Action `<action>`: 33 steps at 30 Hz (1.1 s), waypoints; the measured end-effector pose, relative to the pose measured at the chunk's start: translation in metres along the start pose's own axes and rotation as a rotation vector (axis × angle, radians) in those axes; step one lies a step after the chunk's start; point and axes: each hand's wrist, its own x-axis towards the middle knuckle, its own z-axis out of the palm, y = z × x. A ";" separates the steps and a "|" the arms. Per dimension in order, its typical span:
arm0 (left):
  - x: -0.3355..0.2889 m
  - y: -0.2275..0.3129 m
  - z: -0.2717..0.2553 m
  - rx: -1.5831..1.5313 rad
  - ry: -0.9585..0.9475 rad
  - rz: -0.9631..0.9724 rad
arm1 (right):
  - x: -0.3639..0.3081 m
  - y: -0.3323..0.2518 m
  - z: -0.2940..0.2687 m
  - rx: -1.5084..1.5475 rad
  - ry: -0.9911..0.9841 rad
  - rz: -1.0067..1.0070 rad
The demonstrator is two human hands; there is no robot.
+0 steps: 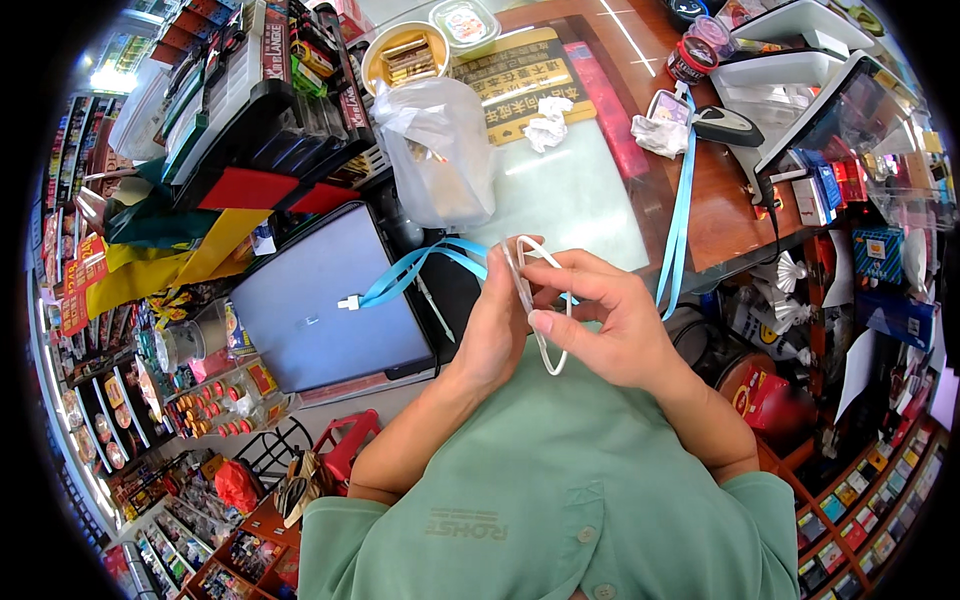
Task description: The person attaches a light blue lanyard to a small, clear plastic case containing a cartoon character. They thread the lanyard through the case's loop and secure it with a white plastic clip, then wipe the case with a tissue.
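Observation:
Both hands are raised together in front of my chest, around a thin, clear piece with a white looped edge or band [553, 366]. My left hand [500, 322] supports its left side, with the fingers closed up against it. My right hand [603, 308] pinches it from the right between thumb and fingers. Fingers hide much of the piece, so its exact kind is unclear. A light blue lanyard [400, 276] runs out from behind my left hand to the left, ending in a white clip [349, 302] above a closed laptop-like grey-blue panel [320, 300].
Beyond my hands stand a white plastic bag [435, 150] and a round tub [405, 55]. Crumpled tissue [547, 124] lies on the pale green mat [570, 200]. At right are a second blue lanyard [684, 210], a handheld scanner [730, 127] and a screen [815, 110]. Stocked shelves surround me.

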 end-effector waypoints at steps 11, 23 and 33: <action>0.002 0.000 -0.004 0.124 0.028 0.027 | -0.004 0.003 0.001 -0.207 -0.037 -0.091; 0.002 -0.007 -0.013 0.136 -0.031 0.128 | -0.010 0.014 0.002 -0.056 -0.017 -0.083; -0.002 -0.005 -0.010 0.303 -0.067 0.271 | -0.009 0.012 -0.001 -0.113 -0.049 -0.187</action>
